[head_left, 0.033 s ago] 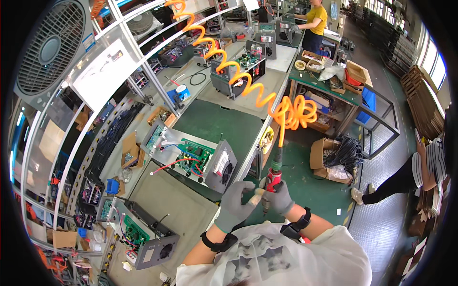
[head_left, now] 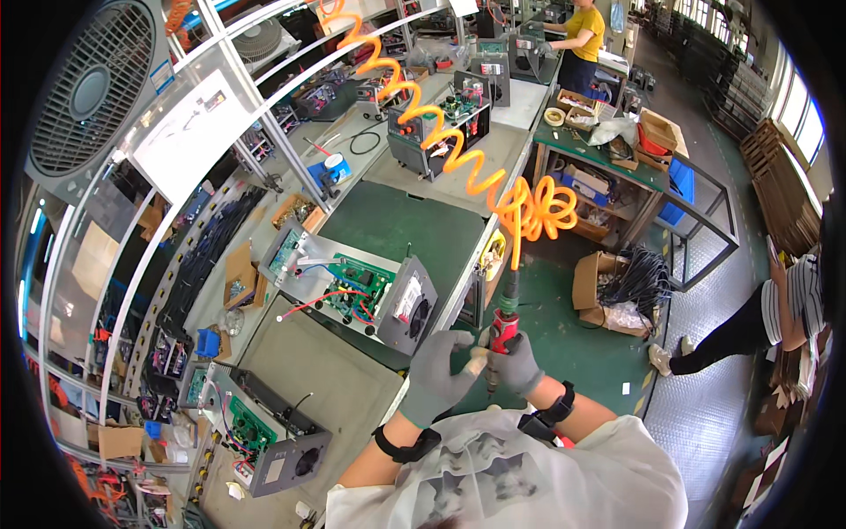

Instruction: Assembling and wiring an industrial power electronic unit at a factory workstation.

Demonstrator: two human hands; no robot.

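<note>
My right hand (head_left: 518, 366), in a grey glove, is closed round a red air screwdriver (head_left: 504, 331), which points down in front of my body. An orange coiled air hose (head_left: 476, 182) runs up from its top. My left hand (head_left: 439, 375), also gloved, is beside the tool with curled fingers and the thumb held apart from them. The thumb tip reaches close to the screwdriver; I cannot tell whether it touches. On the bench to the left, a welder-like unit (head_left: 410, 304) with a bared green circuit board faces me, and a similar unit (head_left: 280, 463) sits nearer.
A large fan (head_left: 91, 94) stands at the upper left by a metal frame. Further along the bench is another open unit (head_left: 419, 145). A cardboard box (head_left: 595, 291) with black cables rests on the floor. Two people are nearby, one in yellow (head_left: 582, 35), one in stripes (head_left: 802, 295).
The orange hose coil has swayed slightly to the left. My hands and the screwdriver have hardly moved.
</note>
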